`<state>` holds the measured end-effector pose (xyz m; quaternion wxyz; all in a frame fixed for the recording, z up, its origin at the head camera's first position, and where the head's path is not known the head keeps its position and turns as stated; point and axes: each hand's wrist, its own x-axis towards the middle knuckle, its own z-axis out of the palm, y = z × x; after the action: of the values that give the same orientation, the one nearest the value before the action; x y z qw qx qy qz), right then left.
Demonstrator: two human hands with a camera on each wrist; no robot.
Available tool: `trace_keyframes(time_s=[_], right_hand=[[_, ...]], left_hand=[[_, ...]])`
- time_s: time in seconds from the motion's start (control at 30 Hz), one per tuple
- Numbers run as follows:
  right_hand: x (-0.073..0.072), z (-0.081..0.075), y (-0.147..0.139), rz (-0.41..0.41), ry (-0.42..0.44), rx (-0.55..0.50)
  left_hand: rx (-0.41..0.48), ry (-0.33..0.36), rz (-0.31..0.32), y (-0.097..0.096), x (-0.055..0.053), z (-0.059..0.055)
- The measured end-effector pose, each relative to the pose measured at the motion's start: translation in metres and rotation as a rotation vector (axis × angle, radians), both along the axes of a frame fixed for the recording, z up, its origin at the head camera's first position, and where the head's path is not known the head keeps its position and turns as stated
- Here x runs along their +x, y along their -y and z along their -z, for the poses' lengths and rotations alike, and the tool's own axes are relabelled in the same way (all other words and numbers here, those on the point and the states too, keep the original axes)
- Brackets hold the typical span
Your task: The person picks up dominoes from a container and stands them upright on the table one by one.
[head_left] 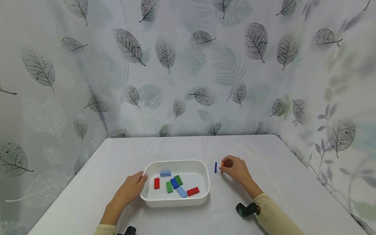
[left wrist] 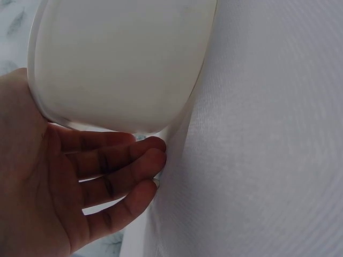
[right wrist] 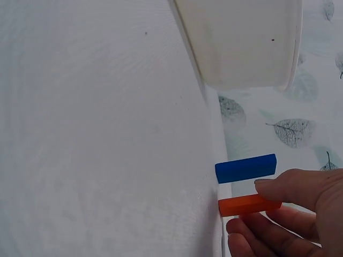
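My right hand (head_left: pixel 236 168) pinches an orange block (right wrist: pixel 244 205) between thumb and fingers. The block stands on end, its lower end at the tablecloth. Just to its left a dark blue block (head_left: pixel 215 167) stands upright by itself, a narrow gap between the two. At the left end of a white plastic tub (head_left: pixel 176 203), my left hand (head_left: pixel 131 187) holds the rim, with the thumb at the top edge. In the left wrist view the other fingers (left wrist: pixel 115 166) curve along the tub's outer side.
Several blocks lie flat inside the tub: a red block (head_left: pixel 157 183), a green block (head_left: pixel 169 187), a light blue block (head_left: pixel 165 173) and others. White cloth covers the table (head_left: pixel 235 215). A leaf-patterned curtain (head_left: pixel 188 65) hangs behind and at both sides.
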<state>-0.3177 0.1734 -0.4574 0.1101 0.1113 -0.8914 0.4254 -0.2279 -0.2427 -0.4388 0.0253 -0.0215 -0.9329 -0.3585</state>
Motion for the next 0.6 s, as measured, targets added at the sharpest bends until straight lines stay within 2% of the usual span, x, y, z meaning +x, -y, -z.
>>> trace_keyframes(time_s=[0.33, 0.6], right_hand=[[0.003, -0.01, 0.002, 0.024, -0.028, 0.009], [0.013, -0.028, 0.013, 0.037, -0.14, -0.019]], left_hand=[[0.008, 0.004, 0.005, 0.0, -0.001, 0.001], [0.014, 0.001, 0.007, 0.0, 0.0, 0.0]])
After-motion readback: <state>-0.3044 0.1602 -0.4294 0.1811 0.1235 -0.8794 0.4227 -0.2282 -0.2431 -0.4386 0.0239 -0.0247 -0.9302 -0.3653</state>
